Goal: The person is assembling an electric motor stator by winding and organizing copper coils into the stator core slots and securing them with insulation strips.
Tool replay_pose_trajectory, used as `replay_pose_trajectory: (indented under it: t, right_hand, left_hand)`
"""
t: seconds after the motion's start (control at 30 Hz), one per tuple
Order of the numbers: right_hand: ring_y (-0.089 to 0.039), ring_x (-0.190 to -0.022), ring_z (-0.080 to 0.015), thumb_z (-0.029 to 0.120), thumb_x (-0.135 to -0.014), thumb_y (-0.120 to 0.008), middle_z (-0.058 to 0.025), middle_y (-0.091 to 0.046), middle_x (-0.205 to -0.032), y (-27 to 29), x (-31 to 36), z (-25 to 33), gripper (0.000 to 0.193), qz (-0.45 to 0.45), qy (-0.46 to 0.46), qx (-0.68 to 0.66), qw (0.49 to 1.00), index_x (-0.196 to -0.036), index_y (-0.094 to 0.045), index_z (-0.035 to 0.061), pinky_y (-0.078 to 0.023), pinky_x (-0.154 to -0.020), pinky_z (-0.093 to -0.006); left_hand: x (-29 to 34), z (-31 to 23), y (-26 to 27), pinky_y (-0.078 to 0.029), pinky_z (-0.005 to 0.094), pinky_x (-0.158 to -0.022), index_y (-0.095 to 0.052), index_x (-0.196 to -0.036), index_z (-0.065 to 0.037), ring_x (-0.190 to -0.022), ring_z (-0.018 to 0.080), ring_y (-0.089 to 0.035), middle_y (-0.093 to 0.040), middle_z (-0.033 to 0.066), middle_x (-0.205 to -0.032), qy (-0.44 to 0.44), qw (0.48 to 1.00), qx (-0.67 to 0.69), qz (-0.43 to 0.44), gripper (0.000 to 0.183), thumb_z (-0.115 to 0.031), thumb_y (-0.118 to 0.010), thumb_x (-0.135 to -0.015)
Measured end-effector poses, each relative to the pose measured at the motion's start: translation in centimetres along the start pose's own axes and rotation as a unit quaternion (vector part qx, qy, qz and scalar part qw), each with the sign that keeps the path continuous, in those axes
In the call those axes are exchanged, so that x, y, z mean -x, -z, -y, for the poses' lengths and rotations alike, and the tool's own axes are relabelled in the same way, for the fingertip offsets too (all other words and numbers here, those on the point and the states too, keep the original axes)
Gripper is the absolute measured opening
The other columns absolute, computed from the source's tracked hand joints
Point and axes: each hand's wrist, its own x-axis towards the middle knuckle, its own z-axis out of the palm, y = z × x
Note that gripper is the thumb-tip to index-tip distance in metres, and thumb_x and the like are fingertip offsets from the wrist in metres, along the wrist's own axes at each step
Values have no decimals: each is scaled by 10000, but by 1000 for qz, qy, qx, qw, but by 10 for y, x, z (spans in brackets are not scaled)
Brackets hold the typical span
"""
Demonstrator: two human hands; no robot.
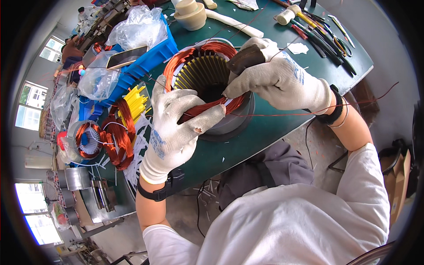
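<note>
Left hand: gloved, fingers spread and bent, thumb stretched toward the right fingertips
Right hand: gloved, curled in a grip, its lowest tip just beside the left thumb's
Wrists: both banded in black, behind the fingers
Forearms: bare, farther back from the fingers

Over there, the copper-coloured wire windings gleam glossily, the knitted cloth gloves look matt and rough, the plastic bag crinkled and shiny, the plastic bin and tabletop smooth.
</note>
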Motion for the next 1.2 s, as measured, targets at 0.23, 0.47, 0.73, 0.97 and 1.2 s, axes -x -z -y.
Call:
replay_pose_trajectory:
  t: [0.23,0.47,0.73,0.97,1.2]
  right_hand:
    - [-585,-975,-320,-89,-703,-565,-89,-669,-1106,-4,9,6,441,-50,20,55,997,-1031,-746,144,-439,-884,-425]
    - [-622,-1012,-230,-94,-744,-520,-110,-656,-1127,14,22,13,455,-123,-184,-81,972,-1152,-666,46,-484,-877,-350]
    - [-651,-858,-180,258,-876,-674,-172,-691,-965,9,-41,-18,390,-45,-263,80,960,-1128,-647,-39,-508,-814,-299]
    - [-672,-826,-316,185,-827,-663,-198,-692,-934,4,-55,-28,335,-4,-140,120,983,-1117,-670,16,-520,-781,-357]
    - [-545,-1097,-335,154,-781,-610,-141,-654,-1033,-2,-61,-42,306,39,-107,174,978,-1063,-720,105,-450,-966,-396]
  left_hand:
    - [4,-1,-3,-279,600,-1083,-715,-1111,-246,-961,250,-553,-557,18,-975,-12,999,0,-30,486,-24,-663,-682]
    - [0,-12,-4,-228,558,-1124,-673,-1172,-167,-1006,294,-543,-578,72,-1051,-14,998,-12,-52,556,55,-574,-671]
    - [-29,-13,22,-419,376,-992,-625,-1193,-63,-1090,293,-548,-610,146,-1119,99,992,14,-73,311,-108,-583,-888]
    - [-64,62,17,-469,305,-935,-585,-1276,-35,-1014,157,-617,-650,110,-1189,326,923,183,95,402,-17,-565,-876]
    - [-52,64,6,-483,260,-894,-669,-1151,7,-943,101,-616,-692,48,-1038,357,862,361,-3,276,-143,-628,-923]
